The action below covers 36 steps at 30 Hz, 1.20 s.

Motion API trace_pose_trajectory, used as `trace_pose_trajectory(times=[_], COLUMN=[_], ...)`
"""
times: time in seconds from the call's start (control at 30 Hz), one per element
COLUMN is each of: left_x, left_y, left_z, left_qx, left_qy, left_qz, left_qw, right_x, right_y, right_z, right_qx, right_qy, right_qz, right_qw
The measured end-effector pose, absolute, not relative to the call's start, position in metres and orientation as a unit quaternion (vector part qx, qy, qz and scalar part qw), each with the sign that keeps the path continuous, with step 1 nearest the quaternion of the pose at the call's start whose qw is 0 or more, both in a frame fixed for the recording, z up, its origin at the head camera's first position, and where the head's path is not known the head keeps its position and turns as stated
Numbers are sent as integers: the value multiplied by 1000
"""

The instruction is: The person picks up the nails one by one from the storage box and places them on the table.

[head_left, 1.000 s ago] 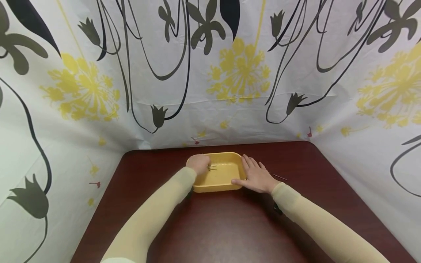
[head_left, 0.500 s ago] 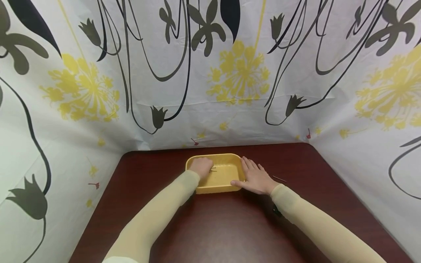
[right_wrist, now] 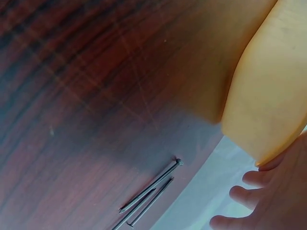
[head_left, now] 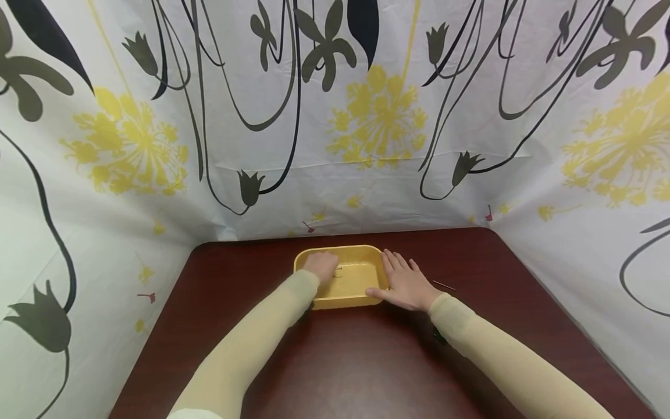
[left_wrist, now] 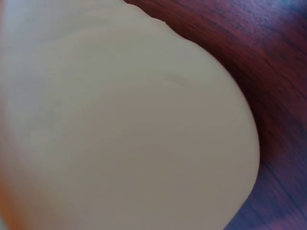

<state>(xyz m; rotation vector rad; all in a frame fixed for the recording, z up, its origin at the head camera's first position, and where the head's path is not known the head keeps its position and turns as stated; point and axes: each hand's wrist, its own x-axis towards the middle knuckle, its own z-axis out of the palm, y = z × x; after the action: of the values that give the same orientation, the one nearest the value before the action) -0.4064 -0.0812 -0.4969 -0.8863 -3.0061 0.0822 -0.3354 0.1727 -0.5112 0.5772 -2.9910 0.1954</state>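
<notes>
A yellow rectangular plastic tray [head_left: 361, 279] sits toward the back of the table. My left hand [head_left: 321, 266] reaches down into its left part, back of the hand up. Its fingertips are hidden, so what they touch or hold does not show. Beside the fingers, thin nails [head_left: 338, 276] show on the tray floor. My right hand [head_left: 405, 285] rests against the tray's right rim, fingers spread and straight. In the right wrist view its fingers [right_wrist: 252, 195] reach past the tray wall [right_wrist: 268, 81]. The left wrist view holds mostly sleeve [left_wrist: 144, 120].
Loose nails [right_wrist: 151, 187] lie on the dark red-brown table [head_left: 356, 361] to the right of the tray, near my right wrist. A white patterned curtain [head_left: 335, 174] hangs behind the table and along both sides.
My left hand has moved slightly right and toward me inside the tray, covering more of the nails beside it. My right hand stays at the rim.
</notes>
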Motion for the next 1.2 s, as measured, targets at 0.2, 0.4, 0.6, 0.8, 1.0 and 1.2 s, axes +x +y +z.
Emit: trace_pose_trajectory(times=[0.2, 0.4, 0.6, 0.8, 1.0, 1.2], left_x=[-401, -401, -402, -395, -384, -380], left_y=[-85, -88, -92, -95, -99, -107], left_z=[-497, -503, -508, -500, -488, -478], left_qx=[-277, -287, -320, -343, -354, -376], left_qy=[-960, -957, -947, -937, -933, -924], left_qz=[4, 2, 26, 59, 55, 54], left_qw=[-44, -33, 1, 24, 28, 52], right_x=[-334, -334, -333, -333, -335, -339], right_y=[172, 173, 173, 172, 170, 168], right_z=[-510, -510, -510, -510, -510, -511], right_qx=[187, 189, 189, 186, 182, 180], right_qy=[-979, -979, -979, -979, -980, -980], right_qz=[64, 65, 65, 65, 65, 66], right_qw=[42, 44, 49, 44, 47, 53])
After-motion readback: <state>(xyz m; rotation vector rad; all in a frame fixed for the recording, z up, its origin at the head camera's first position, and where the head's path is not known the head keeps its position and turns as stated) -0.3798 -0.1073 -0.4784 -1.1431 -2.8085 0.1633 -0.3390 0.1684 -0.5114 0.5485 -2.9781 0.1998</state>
